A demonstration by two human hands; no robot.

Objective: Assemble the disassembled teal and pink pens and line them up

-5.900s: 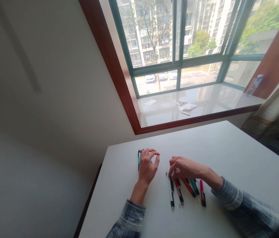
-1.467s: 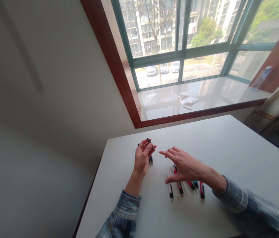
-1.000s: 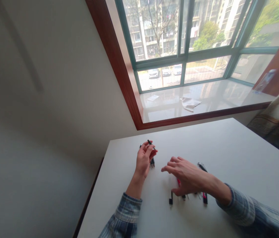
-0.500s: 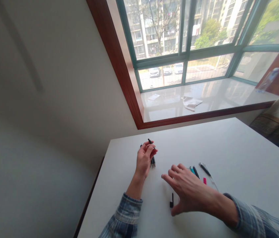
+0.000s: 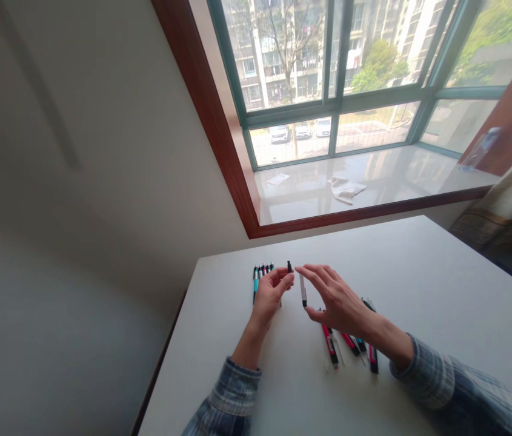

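My left hand point(image 5: 271, 293) pinches a small black pen part point(image 5: 289, 266) that stands up between its thumb and fingers. Just to its right, my right hand point(image 5: 340, 300) grips a whitish pen barrel point(image 5: 302, 287) with a black lower end, held between thumb and index finger. The barrel is nearly upright, close to the black part but apart from it. Behind my left hand, several pens point(image 5: 256, 278) lie side by side, partly covered by it. Below my right hand lie loose red-and-black pen pieces point(image 5: 329, 346) and thin clear tubes point(image 5: 339, 350).
A white table point(image 5: 256, 399) carries everything. More pen pieces point(image 5: 372, 357) lie under my right wrist. Beyond the table's far edge, a window sill point(image 5: 301, 203) holds a crumpled white cloth point(image 5: 346, 189) and a clear bottle point(image 5: 480, 149). A wall point(image 5: 101, 272) stands on the left.
My right hand has moved up and left, bringing the whitish barrel beside my left hand. My left hand has turned its black part upright. Pen pieces formerly hidden by my right hand now show.
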